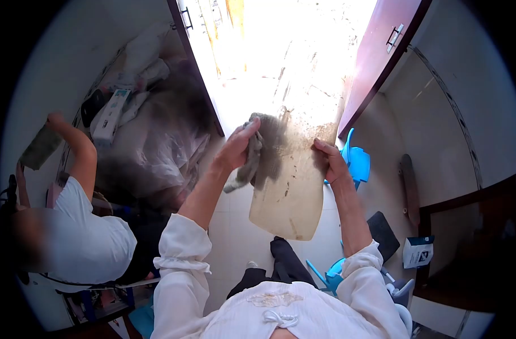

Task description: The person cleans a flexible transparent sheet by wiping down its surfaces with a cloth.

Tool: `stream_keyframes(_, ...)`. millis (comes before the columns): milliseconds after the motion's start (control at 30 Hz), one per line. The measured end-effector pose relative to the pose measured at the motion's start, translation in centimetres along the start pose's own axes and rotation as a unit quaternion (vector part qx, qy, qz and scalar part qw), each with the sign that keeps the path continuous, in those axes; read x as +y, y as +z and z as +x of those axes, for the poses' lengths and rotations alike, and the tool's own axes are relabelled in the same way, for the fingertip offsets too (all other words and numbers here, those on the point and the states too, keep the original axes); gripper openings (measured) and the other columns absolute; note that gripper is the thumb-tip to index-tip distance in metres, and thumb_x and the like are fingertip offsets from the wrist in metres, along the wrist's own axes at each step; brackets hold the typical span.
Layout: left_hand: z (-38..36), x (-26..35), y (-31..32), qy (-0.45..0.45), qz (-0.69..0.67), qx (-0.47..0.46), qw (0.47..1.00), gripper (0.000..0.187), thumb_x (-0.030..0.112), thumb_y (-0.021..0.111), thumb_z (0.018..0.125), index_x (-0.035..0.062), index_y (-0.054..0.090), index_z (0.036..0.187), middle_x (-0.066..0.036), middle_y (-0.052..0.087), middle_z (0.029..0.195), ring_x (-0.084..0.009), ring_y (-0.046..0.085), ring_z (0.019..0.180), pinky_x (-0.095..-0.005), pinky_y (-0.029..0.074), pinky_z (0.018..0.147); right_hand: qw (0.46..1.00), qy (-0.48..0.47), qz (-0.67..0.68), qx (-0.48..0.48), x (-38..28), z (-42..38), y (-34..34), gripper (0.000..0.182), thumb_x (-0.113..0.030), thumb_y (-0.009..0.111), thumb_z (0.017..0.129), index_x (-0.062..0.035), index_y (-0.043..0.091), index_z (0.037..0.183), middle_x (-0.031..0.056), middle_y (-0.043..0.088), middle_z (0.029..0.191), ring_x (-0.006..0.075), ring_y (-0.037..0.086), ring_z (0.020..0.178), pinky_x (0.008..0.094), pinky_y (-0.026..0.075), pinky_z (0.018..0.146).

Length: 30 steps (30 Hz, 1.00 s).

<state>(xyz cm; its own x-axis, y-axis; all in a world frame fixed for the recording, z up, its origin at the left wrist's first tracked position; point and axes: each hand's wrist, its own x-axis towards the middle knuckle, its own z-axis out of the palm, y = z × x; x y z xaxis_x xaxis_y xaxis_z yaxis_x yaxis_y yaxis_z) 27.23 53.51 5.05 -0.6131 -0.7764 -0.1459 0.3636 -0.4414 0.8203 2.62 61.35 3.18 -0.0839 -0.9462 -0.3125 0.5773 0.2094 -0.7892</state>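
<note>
A yellowish, see-through plastic panel (286,203) with brown specks and stains hangs in front of me, its rounded lower end over the floor. My left hand (239,146) is closed around a grey rag (248,171) at the panel's left edge. Part of the rag dangles below the fingers, and its dark shadow or bulk shows against the panel. My right hand (332,161) grips the right edge, thumb on the near face and the other fingers mostly hidden behind. Glare washes out the panel's upper end.
At left, a person in a white shirt (94,243) holds a grey-green flat piece (41,148). Plastic bags (156,141) and a white box (111,116) lie beyond. An open door (376,62), blue chair (357,164), skateboard (409,189) and packet (418,252) are at right.
</note>
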Motion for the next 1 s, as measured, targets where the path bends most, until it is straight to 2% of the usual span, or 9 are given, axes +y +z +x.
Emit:
stream_keyframes(100,2.8,5.1,4.9,-0.049,-0.091,-0.071,0.992,0.042,0.037,0.045,0.094,-0.0002,0.055,0.111,-0.012,0.063,0.101,-0.0202,0.062,0.087,-0.0368,0.051,0.080,1.000,-0.009,-0.021,0.020,0.2,-0.4,-0.1,0.021,-0.019,0.071,0.076,-0.0008,0.065,0.084,0.0059,0.064,0.080,0.0130,0.060,0.072,0.0254,0.049,0.068)
stream_keyframes(233,4.7,3.3,4.4,0.003,-0.059,-0.012,0.998,0.036,0.029,0.050,0.092,-0.0019,0.056,0.110,-0.012,0.064,0.098,-0.0186,0.062,0.087,-0.0345,0.052,0.079,0.999,-0.026,-0.040,0.003,0.7,0.6,-0.9,0.021,-0.019,0.070,0.077,-0.0004,0.064,0.086,0.0063,0.064,0.082,0.0139,0.061,0.075,0.0265,0.050,0.071)
stream_keyframes(300,4.4,2.6,4.5,0.026,0.071,0.071,0.995,0.029,0.020,0.053,0.090,-0.0038,0.057,0.106,-0.011,0.063,0.092,-0.0170,0.063,0.078,-0.0296,0.053,0.069,0.999,-0.020,-0.027,0.004,0.8,1.0,-0.9,0.021,-0.018,0.070,0.076,-0.0005,0.064,0.086,0.0065,0.064,0.082,0.0149,0.061,0.075,0.0270,0.050,0.071)
stream_keyframes(467,4.1,2.0,4.8,0.006,0.166,0.100,0.981,0.024,0.022,0.055,0.090,-0.0012,0.060,0.096,-0.005,0.063,0.079,-0.0110,0.059,0.069,-0.0260,0.050,0.062,1.000,-0.017,-0.018,0.006,0.8,1.0,-1.0,0.020,-0.018,0.069,0.077,-0.0007,0.064,0.084,0.0066,0.064,0.081,0.0152,0.061,0.072,0.0271,0.050,0.070)
stream_keyframes(533,3.8,0.3,4.2,0.060,0.314,0.178,0.930,0.028,0.029,0.058,0.090,0.0023,0.061,0.082,0.003,0.056,0.067,-0.0064,0.049,0.057,-0.0249,0.043,0.056,0.999,-0.008,-0.035,0.005,1.3,1.6,-1.8,0.019,-0.018,0.070,0.077,-0.0009,0.064,0.083,0.0065,0.064,0.079,0.0151,0.061,0.071,0.0272,0.050,0.069)
stream_keyframes(567,3.9,-0.6,3.5,0.091,0.430,0.225,0.870,0.035,0.032,0.056,0.091,0.0019,0.056,0.071,0.004,0.047,0.063,-0.0056,0.037,0.057,-0.0264,0.033,0.051,0.999,-0.005,-0.053,0.006,1.5,2.1,-2.1,0.018,-0.017,0.070,0.076,-0.0012,0.064,0.082,0.0064,0.064,0.078,0.0150,0.061,0.070,0.0273,0.050,0.068)
stream_keyframes(633,3.1,-1.4,4.1,0.149,0.428,0.235,0.860,0.039,0.032,0.055,0.091,0.0016,0.052,0.068,0.004,0.043,0.062,-0.0061,0.034,0.059,-0.0280,0.031,0.051,0.999,-0.001,-0.037,0.008,1.3,1.9,-1.9,0.020,-0.019,0.072,0.074,-0.0003,0.065,0.077,0.0060,0.063,0.074,0.0140,0.059,0.068,0.0257,0.048,0.066)
stream_keyframes(867,2.0,-4.0,3.0,0.141,0.381,0.257,0.877,0.038,0.030,0.053,0.092,-0.0017,0.057,0.072,-0.001,0.050,0.059,-0.0073,0.042,0.060,-0.0281,0.038,0.053,0.998,-0.024,-0.017,0.053,0.0,-0.1,0.2,0.019,-0.016,0.072,0.073,0.0006,0.065,0.074,0.0071,0.063,0.071,0.0145,0.058,0.065,0.0259,0.048,0.064)
stream_keyframes(1000,0.4,-7.5,2.0,0.150,0.296,0.228,0.916,0.032,0.030,0.051,0.094,0.0012,0.063,0.089,0.005,0.056,0.070,-0.0033,0.044,0.062,-0.0220,0.039,0.055,0.998,-0.033,-0.021,0.058,-0.2,-0.1,0.3,0.016,-0.015,0.072,0.074,-0.0004,0.064,0.073,0.0074,0.064,0.072,0.0152,0.059,0.066,0.0265,0.048,0.066)
